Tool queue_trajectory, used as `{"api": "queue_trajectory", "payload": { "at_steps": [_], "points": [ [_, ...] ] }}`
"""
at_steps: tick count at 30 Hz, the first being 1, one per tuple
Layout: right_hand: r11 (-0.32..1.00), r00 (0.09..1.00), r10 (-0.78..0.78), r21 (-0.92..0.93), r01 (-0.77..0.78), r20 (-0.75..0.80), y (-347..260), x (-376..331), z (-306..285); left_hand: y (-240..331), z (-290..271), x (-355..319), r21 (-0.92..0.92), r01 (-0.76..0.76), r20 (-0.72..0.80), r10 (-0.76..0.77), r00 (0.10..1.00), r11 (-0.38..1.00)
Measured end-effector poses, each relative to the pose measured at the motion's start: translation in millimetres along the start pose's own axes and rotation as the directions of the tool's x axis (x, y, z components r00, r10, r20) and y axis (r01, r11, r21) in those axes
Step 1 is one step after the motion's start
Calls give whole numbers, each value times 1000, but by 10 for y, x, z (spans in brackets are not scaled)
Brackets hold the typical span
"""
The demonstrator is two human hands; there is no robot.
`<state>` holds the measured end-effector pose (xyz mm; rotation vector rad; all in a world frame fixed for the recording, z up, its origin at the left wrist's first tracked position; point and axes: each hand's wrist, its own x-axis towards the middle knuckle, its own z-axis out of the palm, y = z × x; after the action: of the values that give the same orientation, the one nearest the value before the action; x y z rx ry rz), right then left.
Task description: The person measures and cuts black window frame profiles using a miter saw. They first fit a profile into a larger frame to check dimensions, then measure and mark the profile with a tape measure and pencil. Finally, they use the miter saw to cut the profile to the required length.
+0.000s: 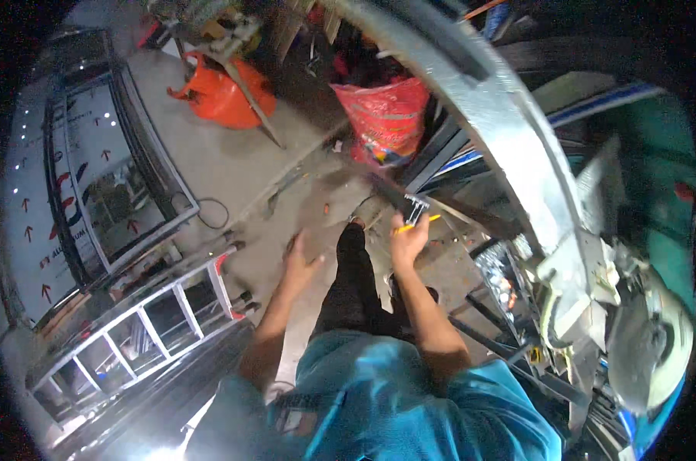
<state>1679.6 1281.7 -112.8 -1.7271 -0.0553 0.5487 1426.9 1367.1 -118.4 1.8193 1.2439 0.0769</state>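
My right hand (408, 244) is closed around a dark metal profile (395, 198), whose pale ribbed cut end faces me. A thin yellow pencil or marker (432, 218) sticks out between the same fingers. The profile's far end is blurred against the floor. My left hand (302, 263) hangs apart from it over the floor, fingers and thumb spread, with nothing visible in it; motion smears it slightly.
A ladder (144, 326) lies at the left, near framed panels (110, 146). Ahead are an orange container (229, 100) and a red sack (386, 115). A large curved metal piece (509, 115) and a machine with a round disc (655, 338) crowd my right.
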Motion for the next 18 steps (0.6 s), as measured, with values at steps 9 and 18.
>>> {"api": "queue_trajectory", "payload": {
  "at_steps": [9,18],
  "points": [
    [878,962,272,417,-234,-34,-2272,-1113,-2193,2475,-323,-60,396,-701,89,735,672,593],
    [929,936,96,368,38,-339,-1794,-1777,-4194,4387,345,-120,222,-962,440,865,242,156]
  ]
}}
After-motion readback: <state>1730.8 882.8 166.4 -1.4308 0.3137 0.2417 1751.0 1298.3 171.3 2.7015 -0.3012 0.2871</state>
